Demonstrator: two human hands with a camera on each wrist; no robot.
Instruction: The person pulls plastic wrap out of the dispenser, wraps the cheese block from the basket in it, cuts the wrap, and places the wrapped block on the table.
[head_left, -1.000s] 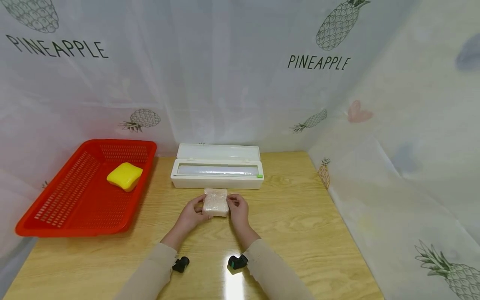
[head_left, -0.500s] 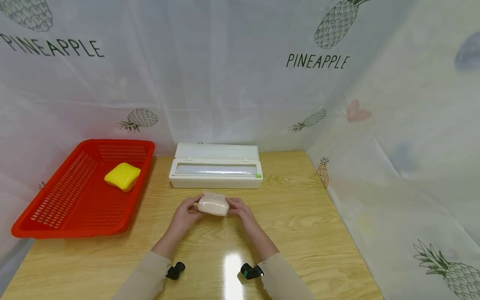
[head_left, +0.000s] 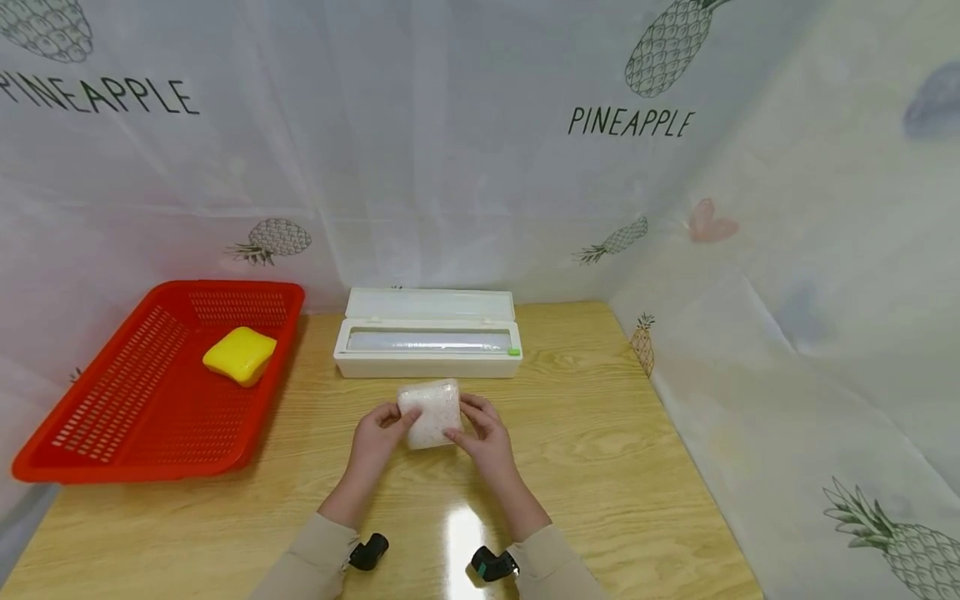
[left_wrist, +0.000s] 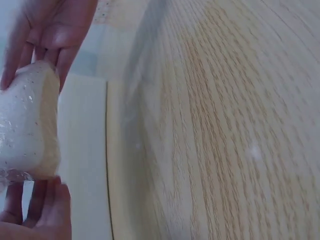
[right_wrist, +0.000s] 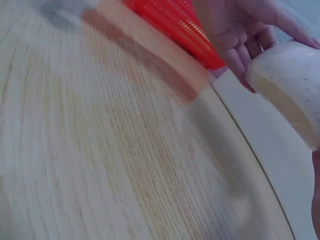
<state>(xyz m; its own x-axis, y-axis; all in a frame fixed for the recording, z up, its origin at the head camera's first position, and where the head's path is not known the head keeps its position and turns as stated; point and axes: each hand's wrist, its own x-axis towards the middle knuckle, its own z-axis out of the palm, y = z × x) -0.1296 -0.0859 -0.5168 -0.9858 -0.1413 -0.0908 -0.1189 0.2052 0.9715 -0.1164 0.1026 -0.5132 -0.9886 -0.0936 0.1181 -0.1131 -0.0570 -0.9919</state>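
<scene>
A thick slice of bread [head_left: 432,410], wrapped in clear film, is held between both hands above the table, its pale speckled face towards the head camera. My left hand [head_left: 371,440] pinches its left side, thumb on the face and fingers behind. On the other side my right hand [head_left: 491,446] grips it, thumb at the lower right corner. The left wrist view shows the slice's white face and tan side [left_wrist: 47,125], the film wrinkled at one end. Just beyond the hands lies a white cling film box [head_left: 427,365], lid up, a film roll inside.
At the left stands a red plastic basket [head_left: 142,471] with a yellow, pillow-shaped thing [head_left: 240,356] in it. The wooden table [head_left: 600,467] meets a printed curtain [head_left: 420,167] at the back and right. A green slider [head_left: 513,352] sits on the box.
Both hands have turned the slice over: its wrapped face, then its edge, showed earlier, and now the smooth speckled face shows. Both thumbs have moved onto this face.
</scene>
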